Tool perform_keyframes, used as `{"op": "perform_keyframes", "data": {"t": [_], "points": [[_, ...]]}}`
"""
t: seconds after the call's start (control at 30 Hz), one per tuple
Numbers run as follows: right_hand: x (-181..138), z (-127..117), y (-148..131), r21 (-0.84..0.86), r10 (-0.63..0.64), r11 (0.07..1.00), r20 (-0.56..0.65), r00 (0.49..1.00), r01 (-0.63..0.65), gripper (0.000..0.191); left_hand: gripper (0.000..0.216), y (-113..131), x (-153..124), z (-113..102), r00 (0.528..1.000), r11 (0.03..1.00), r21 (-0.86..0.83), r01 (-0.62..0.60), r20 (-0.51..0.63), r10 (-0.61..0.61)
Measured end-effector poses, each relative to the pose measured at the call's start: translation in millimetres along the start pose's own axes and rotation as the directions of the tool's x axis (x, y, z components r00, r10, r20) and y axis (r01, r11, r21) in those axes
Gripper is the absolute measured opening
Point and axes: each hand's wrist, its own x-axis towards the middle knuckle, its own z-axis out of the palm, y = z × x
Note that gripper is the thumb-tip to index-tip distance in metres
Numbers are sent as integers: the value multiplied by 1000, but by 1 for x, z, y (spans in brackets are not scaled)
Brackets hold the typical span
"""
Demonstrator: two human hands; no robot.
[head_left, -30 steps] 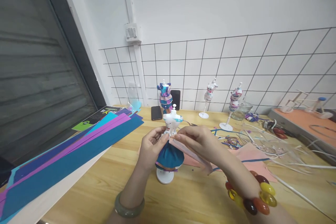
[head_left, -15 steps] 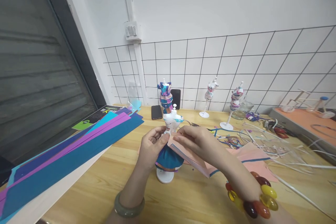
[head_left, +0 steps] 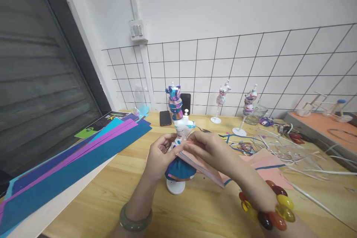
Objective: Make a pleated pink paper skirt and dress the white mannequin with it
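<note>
**Both hands at the little mannequin's waist**

My left hand [head_left: 159, 156] and right hand [head_left: 208, 148] meet at the waist of the small dress form [head_left: 181, 145], which stands upright on its white round base [head_left: 175, 187] on the wooden table [head_left: 111, 200], just in front of me. Both hands pinch one end of a pink paper strip [head_left: 205, 167] against the waist, above the blue paper skirt [head_left: 180, 170]; the strip's other end trails down to my right.

The stand looks light, so I judge that a sideways push from either hand could tip it, and a hard pinch could crease the pink paper or crush the skirt's folds.

My fingers hide the spot where strip meets form, so I cannot tell whether it is stuck or only pressed. The pattern on the form's torso is too small to read.
</note>
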Motion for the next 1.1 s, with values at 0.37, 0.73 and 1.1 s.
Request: {"op": "perform_keyframes", "data": {"t": [0.37,0.73,1.1], "points": [[1,-1,1,12,12,1000,-8,1000,-12,24,34,-3,1,-1,1000,1000,-3,9,-8,-9],[1,-2,6,23,-6,1000,-39,999,7,19,33,-5,3,-3,1000,1000,-7,9,20,-9],[1,-2,6,-13,-29,1000,-68,997,28,23,33,0,1,0,1000,999,39,13,3,-13]]}}
